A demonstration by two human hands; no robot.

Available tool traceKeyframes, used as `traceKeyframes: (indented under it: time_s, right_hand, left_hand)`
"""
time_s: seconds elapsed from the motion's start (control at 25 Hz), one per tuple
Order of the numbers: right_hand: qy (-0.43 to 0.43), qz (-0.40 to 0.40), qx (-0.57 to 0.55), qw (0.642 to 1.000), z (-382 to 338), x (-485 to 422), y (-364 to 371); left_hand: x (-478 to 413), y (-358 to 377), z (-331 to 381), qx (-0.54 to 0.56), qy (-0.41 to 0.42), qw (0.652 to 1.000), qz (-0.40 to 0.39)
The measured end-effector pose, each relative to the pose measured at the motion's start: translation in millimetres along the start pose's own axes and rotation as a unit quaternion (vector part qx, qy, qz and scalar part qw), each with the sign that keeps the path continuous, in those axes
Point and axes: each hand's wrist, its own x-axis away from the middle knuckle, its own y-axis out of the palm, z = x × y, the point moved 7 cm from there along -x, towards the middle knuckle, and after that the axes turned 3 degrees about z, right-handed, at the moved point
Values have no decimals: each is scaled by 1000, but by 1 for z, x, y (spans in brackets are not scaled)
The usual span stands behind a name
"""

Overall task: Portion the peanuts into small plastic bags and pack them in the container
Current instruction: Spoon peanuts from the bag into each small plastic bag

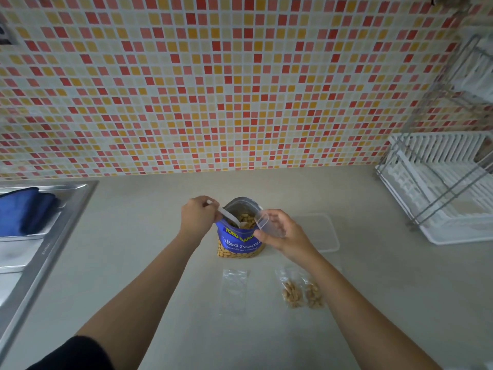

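Head view: counter (133, 249) under mosaic tiles (213, 89); left hand (197, 217) grips spoon (229, 217), right hand (281, 236) pinches small bag (266, 222).

This is a home kitchen. The back wall (240, 89) is all small tiles in red, orange, yellow & white. On the left a shiny metal sink (45, 252) is set into the pale surface (138, 236), w/ a blue cloth (26, 212) lying on its flat part. On the right stands a white dish rack (448, 198) w/ metal bars. A bag of peanuts (237, 243) stands on the surface in the middle.
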Motion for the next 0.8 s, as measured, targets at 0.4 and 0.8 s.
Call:
traceKeyframes:
  time_s: [0.4,0.8]
  right_hand:
    - [-24,99,51,993,-27,-5,-18]
    - [-79,129,356,922,-56,-17,-3]
  left_hand:
    - [-5,-16,-29,169,-131,977,26]
    - [-27,-49,-4,204,-106,970,75]
